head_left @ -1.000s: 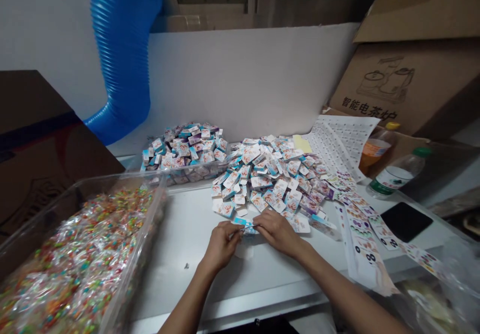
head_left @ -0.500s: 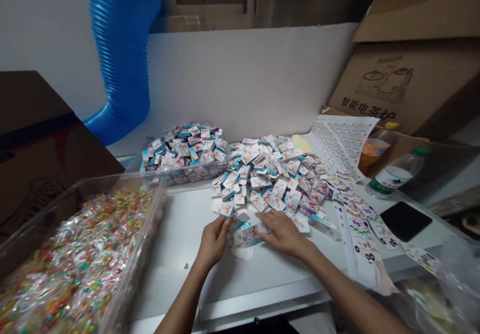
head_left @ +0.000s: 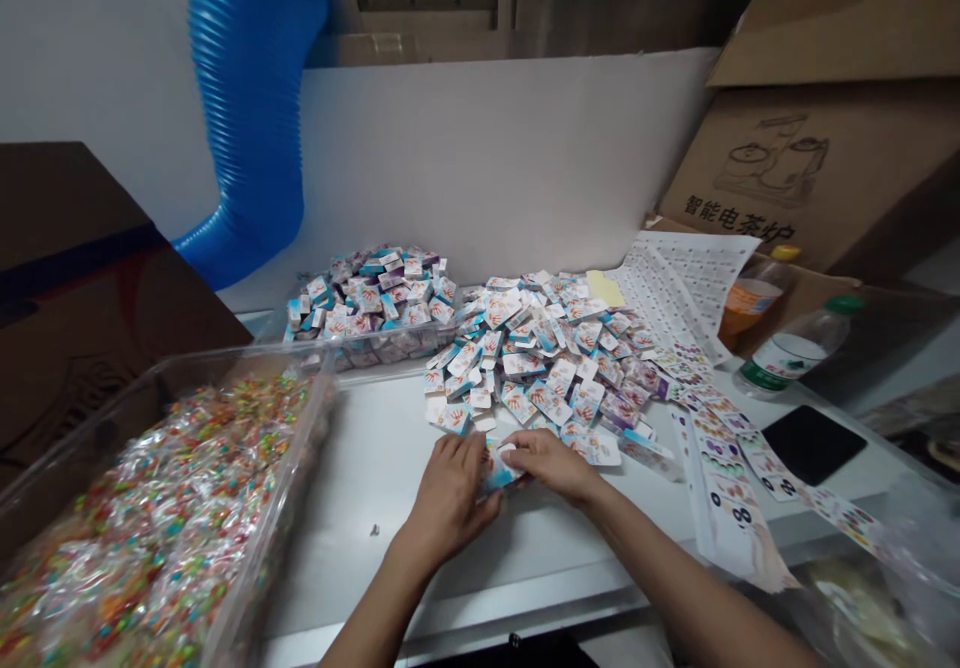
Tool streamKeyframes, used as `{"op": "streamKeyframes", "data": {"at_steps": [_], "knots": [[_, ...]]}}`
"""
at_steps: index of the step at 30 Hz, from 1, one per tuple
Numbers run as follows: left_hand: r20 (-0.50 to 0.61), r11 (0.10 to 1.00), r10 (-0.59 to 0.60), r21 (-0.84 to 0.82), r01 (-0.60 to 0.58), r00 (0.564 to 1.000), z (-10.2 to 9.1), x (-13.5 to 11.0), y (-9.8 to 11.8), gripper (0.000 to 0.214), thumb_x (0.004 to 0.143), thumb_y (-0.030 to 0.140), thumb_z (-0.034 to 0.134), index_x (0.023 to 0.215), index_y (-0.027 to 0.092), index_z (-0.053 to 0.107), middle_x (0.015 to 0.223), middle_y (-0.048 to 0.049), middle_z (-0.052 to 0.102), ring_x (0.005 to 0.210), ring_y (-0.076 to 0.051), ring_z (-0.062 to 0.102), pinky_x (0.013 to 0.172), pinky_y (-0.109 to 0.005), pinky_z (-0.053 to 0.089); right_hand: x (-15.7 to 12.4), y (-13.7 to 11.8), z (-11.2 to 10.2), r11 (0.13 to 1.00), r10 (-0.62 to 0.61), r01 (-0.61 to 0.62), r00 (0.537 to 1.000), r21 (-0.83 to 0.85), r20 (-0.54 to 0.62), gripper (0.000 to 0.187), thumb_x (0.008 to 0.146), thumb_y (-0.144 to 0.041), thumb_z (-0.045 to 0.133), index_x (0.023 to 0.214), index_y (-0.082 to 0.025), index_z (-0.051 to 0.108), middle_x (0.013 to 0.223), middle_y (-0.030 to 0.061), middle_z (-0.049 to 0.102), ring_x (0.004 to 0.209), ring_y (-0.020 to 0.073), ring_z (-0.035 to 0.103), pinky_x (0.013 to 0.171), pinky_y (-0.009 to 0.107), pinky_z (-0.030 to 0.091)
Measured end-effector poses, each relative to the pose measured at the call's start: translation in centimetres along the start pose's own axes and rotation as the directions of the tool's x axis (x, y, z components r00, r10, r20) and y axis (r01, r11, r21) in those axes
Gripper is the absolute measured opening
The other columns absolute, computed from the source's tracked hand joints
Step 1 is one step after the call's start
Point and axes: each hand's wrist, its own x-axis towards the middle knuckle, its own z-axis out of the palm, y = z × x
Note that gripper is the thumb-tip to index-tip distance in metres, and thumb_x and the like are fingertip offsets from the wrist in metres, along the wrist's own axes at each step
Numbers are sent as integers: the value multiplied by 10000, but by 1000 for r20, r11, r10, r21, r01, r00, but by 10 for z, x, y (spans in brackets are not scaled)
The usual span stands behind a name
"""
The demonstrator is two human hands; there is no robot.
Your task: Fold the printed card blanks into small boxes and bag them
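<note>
Table [head_left: 390, 508], blue duct [head_left: 251, 118], right hand [head_left: 551, 463] pinching carton [head_left: 496, 470]

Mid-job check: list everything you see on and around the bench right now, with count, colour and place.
hose: one, blue, back left.
candy bin: one, clear, holding multicoloured wrapped packets, front left.
boxes in tray: many, white, teal and purple, back centre.
flat cartons: many, same print, loose pile at centre.
sticker sheets: several, white with prints, right.
orange bottle: one, far right.
water bottle: one, clear, green cap, far right.
phone: one, black, right.
cardboard boxes: brown, back right.
table: one, white.
small carton: one, white and teal, between both hands.
left hand: on the carton's left side.
right hand: pinching its right side.
</note>
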Motion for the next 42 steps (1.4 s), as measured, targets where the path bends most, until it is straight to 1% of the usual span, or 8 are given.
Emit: {"op": "streamKeyframes", "data": {"at_steps": [6,13,17,21,27,30,33,42], "knots": [[159,989,116,-113,-99,981,-10,-3,5,436,720,170,539,1140,205,428,1057,-51,595,970,-229,503,864,-372,402,-3,4,-1,998,46,-49,997,30,68,209,682,-216,503,826,-127,624,547,-38,523,482,85,438,472,187,348],[73,975,-126,-177,137,989,9,-9,17,500,744,63,413,1228,176,355,1178,-117,550,1053,-233,531,933,-446,400,-4,-9,-1,968,-126,76,972,-237,-201,179,741,-236,556,878,-170,650,482,-69,418,470,87,363,466,206,247],[-109,916,-155,-388,101,982,23,-15,19,526,786,86,405,1288,217,317,1255,-108,496,1131,-211,497,922,-377,439,-17,-13,10,976,-114,147,973,160,-200,291,787,-365,550,989,-168,620,714,3,607,686,148,549,641,250,413],[-181,874,-234,-469,125,955,29,-15,22,433,792,120,456,1211,211,393,1134,-92,558,1020,-198,563,851,-347,480,-31,-10,28,828,-76,164,980,536,-183,367,729,-352,625,1058,-188,622,977,53,653,953,208,572,898,343,397],[-301,896,-205,-440,55,932,39,-15,20,391,803,137,471,1184,197,405,1162,-98,535,1080,-191,528,898,-346,464,-29,-1,47,690,5,162,974,705,-228,353,695,-320,680,1022,-192,643,992,67,670,952,221,600,930,384,400],[-347,942,-124,-335,1,930,44,-19,17,414,804,124,457,1210,180,400,1249,-133,475,1176,-218,458,950,-393,433,-31,-2,51,819,18,163,951,551,-309,345,739,-371,638,1030,-184,646,998,83,672,952,247,604,899,414,433],[-325,961,-90,-277,-4,941,44,-21,17,442,807,118,445,1242,173,385,1263,-153,462,1185,-235,452,942,-419,444,-36,-5,54,961,-118,213,892,176,-436,386,828,-430,527,1119,-194,622,1136,95,621,1101,254,530,995,417,360],[-480,984,-46,-173,-43,876,50,-19,19,560,832,95,433,1353,188,247,1217,-148,526,1153,-231,503,890,-410,506,-38,-4,53,978,-193,130,866,-164,-462,383,908,-350,394,1213,-189,561,1065,101,644,1015,232,574,919,393,437]]}}
